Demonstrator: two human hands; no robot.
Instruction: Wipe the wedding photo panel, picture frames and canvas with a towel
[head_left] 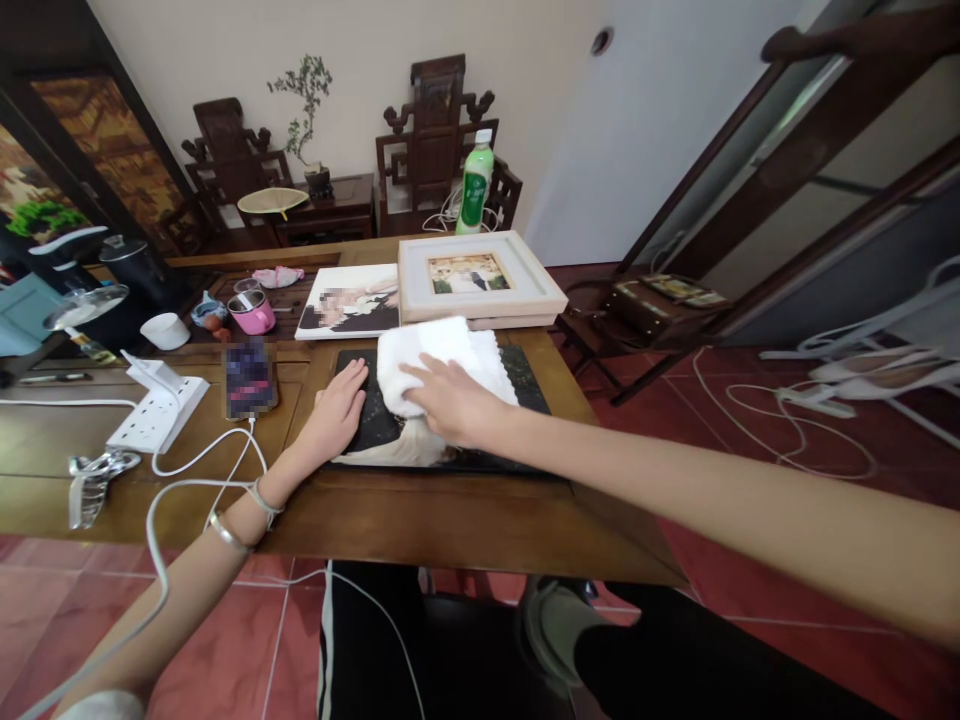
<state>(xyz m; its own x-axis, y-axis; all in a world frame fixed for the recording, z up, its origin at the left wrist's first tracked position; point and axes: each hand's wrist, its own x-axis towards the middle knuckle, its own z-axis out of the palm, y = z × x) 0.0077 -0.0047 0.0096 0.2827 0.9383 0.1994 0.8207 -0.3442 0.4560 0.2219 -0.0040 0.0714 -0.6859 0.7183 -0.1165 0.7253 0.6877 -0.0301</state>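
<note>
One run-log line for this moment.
right hand: flat on white cloth | left hand: on left edge of dark picture panel | beyond: framed photo

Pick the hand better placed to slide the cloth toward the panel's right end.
Right, I'd judge: the right hand already lies on the cloth, near that end of the panel. The left hand rests on the panel's left end, off the cloth.

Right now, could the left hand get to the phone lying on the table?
Probably yes. The left hand rests flat on the edge of the dark panel, and nothing stands between it and the phone. The white cable plugged into the phone may drag a little.
</note>
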